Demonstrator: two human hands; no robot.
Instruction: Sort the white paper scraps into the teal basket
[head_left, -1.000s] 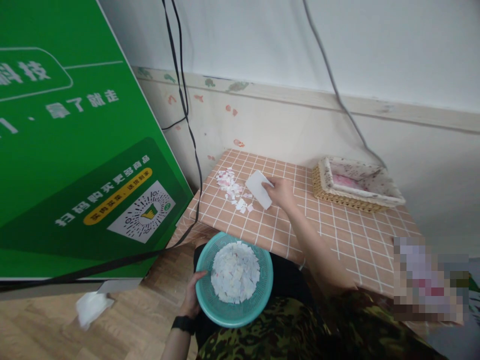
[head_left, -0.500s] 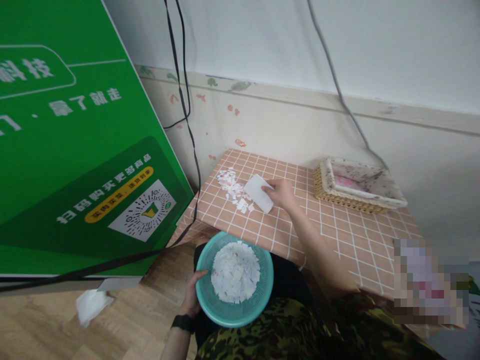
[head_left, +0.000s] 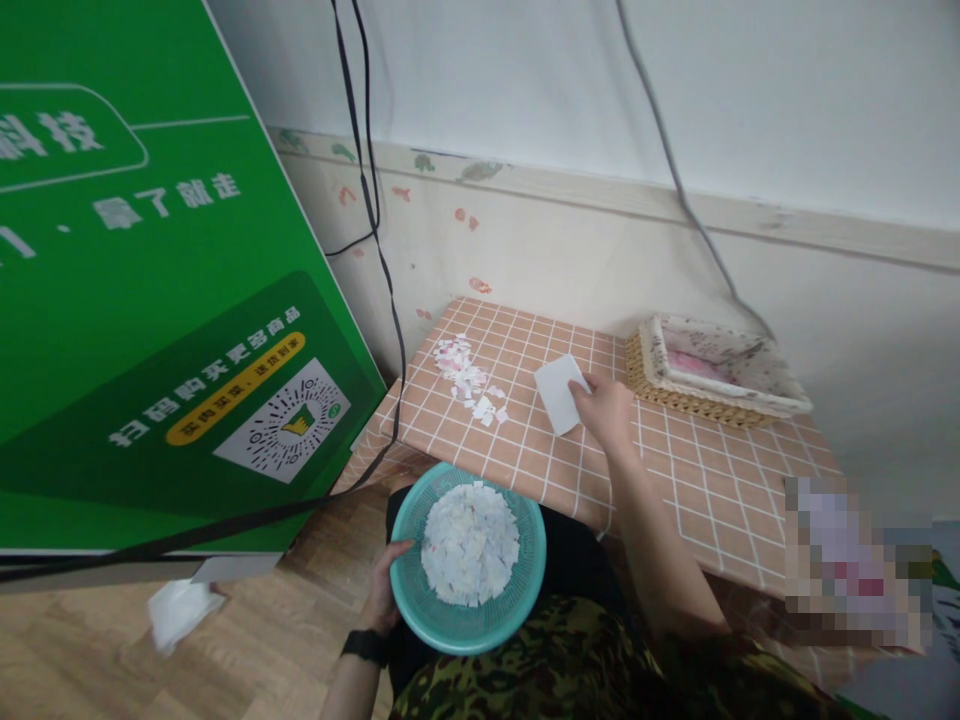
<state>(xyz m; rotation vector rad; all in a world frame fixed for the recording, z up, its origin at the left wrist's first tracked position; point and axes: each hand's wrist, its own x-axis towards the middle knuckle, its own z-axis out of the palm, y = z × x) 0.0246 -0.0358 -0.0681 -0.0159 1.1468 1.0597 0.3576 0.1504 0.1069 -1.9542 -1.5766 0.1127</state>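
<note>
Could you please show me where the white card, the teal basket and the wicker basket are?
White card (head_left: 557,395): head view, middle of its face.
Teal basket (head_left: 469,630): head view, bare lower wall.
Wicker basket (head_left: 675,398): head view, woven front side.

The colander (head_left: 469,641) sat just right of the left hand (head_left: 385,582), its rim in that hand's grip, a heap (head_left: 472,550) inside. Ahead and to the right, the right hand (head_left: 606,408) was over the table (head_left: 739,490), with the card (head_left: 559,395) reaching out to its left. Farther left, apart from the card, scraps (head_left: 461,372) lay on the table. Near the right hand, on its right, a basket (head_left: 660,390) stood on the table. The wall (head_left: 562,240) rose beyond both hands. Left of both was the sign (head_left: 150,330); a bag (head_left: 180,612) lay on the floor (head_left: 285,650) left of the left hand.
</note>
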